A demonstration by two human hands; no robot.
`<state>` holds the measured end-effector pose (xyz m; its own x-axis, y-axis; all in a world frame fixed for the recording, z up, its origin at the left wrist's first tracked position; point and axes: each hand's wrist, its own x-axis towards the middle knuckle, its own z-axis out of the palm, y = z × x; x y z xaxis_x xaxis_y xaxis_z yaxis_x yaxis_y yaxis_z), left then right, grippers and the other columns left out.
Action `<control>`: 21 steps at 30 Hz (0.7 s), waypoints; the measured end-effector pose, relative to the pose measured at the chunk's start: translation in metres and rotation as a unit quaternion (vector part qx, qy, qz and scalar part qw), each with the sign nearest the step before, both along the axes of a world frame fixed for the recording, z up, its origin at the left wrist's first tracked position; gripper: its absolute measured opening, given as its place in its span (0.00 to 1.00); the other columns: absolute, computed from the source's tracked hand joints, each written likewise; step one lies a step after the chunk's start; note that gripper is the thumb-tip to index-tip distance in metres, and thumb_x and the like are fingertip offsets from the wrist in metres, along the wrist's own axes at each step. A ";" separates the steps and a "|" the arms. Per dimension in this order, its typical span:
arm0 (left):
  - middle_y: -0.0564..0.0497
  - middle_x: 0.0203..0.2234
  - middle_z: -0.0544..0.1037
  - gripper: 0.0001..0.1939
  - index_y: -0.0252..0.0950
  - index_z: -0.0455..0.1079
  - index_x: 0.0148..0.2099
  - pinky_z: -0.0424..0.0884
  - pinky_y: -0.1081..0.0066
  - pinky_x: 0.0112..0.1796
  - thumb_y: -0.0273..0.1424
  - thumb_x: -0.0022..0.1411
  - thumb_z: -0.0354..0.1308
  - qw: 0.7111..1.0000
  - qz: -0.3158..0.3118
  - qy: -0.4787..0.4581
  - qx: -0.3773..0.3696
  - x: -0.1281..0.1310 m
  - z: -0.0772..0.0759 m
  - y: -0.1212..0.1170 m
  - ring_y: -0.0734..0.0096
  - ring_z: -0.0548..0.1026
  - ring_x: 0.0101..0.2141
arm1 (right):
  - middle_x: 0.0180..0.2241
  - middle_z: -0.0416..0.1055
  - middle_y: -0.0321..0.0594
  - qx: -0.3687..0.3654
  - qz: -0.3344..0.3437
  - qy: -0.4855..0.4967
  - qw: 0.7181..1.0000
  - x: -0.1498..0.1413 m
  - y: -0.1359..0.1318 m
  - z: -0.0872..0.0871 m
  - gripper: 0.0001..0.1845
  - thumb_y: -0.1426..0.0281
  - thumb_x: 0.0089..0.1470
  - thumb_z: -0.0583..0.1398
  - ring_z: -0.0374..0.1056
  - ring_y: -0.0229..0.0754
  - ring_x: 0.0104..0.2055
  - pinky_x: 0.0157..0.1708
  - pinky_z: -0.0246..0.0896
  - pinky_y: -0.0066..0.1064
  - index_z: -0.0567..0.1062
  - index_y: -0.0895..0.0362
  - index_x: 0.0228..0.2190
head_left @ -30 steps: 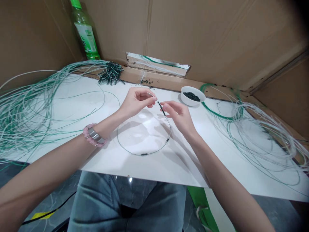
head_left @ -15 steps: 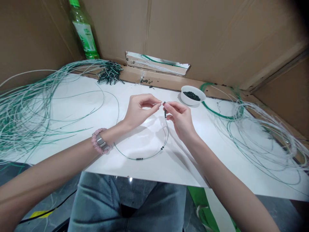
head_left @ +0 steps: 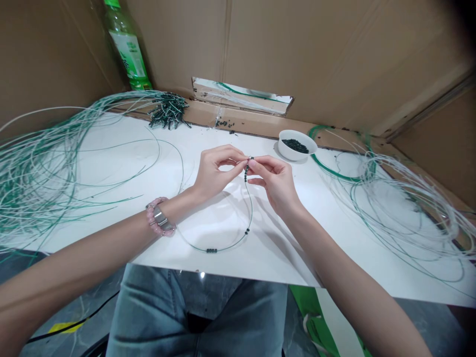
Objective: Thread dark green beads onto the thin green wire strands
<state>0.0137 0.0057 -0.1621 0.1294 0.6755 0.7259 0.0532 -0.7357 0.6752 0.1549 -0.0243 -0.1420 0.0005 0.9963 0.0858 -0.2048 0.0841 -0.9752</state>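
Observation:
A thin green wire strung with dark beads [head_left: 211, 251] hangs in a loop over the white tabletop. Its upper end, with a short row of dark beads, is between my fingertips. My right hand [head_left: 273, 178] pinches this beaded end between thumb and index finger, the other fingers curled. From the left, my left hand [head_left: 215, 168] meets it, thumb and index finger pinched together on the strand; the exact tip is hidden. Lower on the wire are two small bead groups, apart from each other. Just behind my right hand stands a white bowl [head_left: 285, 152] of dark beads.
A large bundle of green and white wires [head_left: 40, 168] spreads at left, its beaded ends [head_left: 169, 110] heaped at the back. More coiled wires [head_left: 401, 198] lie at right. Loose beads [head_left: 224, 123] sit by the cardboard wall [head_left: 320, 59]. A green bottle [head_left: 130, 54] stands back left.
My right hand has shifted slightly left, so both hands' fingertips now meet at the beaded end. The hanging wire loop has swung left and a little lower.

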 end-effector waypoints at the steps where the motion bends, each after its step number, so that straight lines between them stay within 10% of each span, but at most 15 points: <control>1: 0.49 0.28 0.77 0.02 0.31 0.75 0.31 0.73 0.79 0.30 0.23 0.53 0.61 1.000 0.000 -0.002 0.006 0.000 0.000 0.000 0.78 0.75 0.30 | 0.22 0.72 0.32 0.000 0.001 0.005 1.000 0.000 0.000 0.000 0.09 0.67 0.39 0.68 0.69 0.31 0.26 0.24 0.68 0.21 0.77 0.58 0.24; 21: 0.46 0.33 0.78 0.13 0.32 0.77 0.38 0.72 0.77 0.34 0.30 0.63 0.52 0.998 -0.040 0.042 0.024 -0.002 -0.002 -0.004 0.76 0.75 0.34 | 0.24 0.77 0.32 0.007 0.021 0.037 0.999 0.012 0.010 -0.005 0.10 0.68 0.38 0.69 0.73 0.30 0.26 0.27 0.69 0.17 0.78 0.56 0.27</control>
